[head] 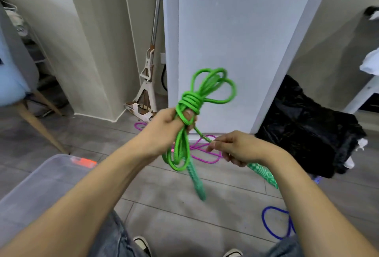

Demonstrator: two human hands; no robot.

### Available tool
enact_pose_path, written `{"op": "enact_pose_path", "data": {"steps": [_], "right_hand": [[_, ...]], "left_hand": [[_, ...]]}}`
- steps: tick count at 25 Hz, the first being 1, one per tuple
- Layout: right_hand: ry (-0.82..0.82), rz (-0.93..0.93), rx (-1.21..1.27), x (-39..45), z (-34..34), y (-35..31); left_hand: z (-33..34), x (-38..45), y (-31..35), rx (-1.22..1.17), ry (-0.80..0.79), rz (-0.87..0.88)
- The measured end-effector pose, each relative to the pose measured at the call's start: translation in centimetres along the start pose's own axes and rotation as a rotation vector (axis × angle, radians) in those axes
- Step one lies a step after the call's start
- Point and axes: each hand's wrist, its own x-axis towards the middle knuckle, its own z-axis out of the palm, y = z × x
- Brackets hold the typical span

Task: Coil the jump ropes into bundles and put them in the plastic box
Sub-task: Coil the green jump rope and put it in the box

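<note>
My left hand [166, 127] grips a green jump rope [207, 86] coiled into a bundle, with several turns wrapped round its middle just above my fingers. One green handle [196, 180] hangs down below the bundle. My right hand [235, 148] holds the other green handle [264, 174] and pinches the rope end near it, pulling it taut from the bundle. A clear plastic box [37, 187] with an orange latch sits on the floor at the lower left. A pink jump rope [203, 152] lies on the floor behind my hands, and a blue jump rope [276, 224] lies at the lower right.
A white cabinet [235, 51] stands straight ahead, with a mop [147, 84] leaning beside it. A black plastic bag [307, 129] sits at the right. A chair with wooden legs [34, 121] is at the left. My knees and shoes show at the bottom.
</note>
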Motion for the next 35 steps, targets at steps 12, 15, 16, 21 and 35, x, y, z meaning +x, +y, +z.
{"op": "enact_pose_path", "data": {"steps": [12, 15, 16, 21, 35], "right_hand": [[0.39, -0.42, 0.422, -4.1, 0.4, -7.6], [0.521, -0.529, 0.407, -3.1, 3.0, -9.0], [0.552, -0.549, 0.387, -2.8, 3.6, -9.2], [0.673, -0.595, 0.46, -2.6, 4.1, -9.4], [0.289, -0.352, 0.051, -0.8, 6.6, -7.2]], "left_hand": [[-2.9, 1.9, -2.5, -0.256, 0.319, -0.345], [-1.3, 1.5, -2.1, -0.359, 0.269, -0.351], [-1.0, 1.5, -2.0, -0.379, 0.264, -0.35], [0.8, 0.8, -1.1, -0.418, 0.222, -0.326], [-0.2, 1.4, -0.2, -0.561, 0.421, -0.282]]}}
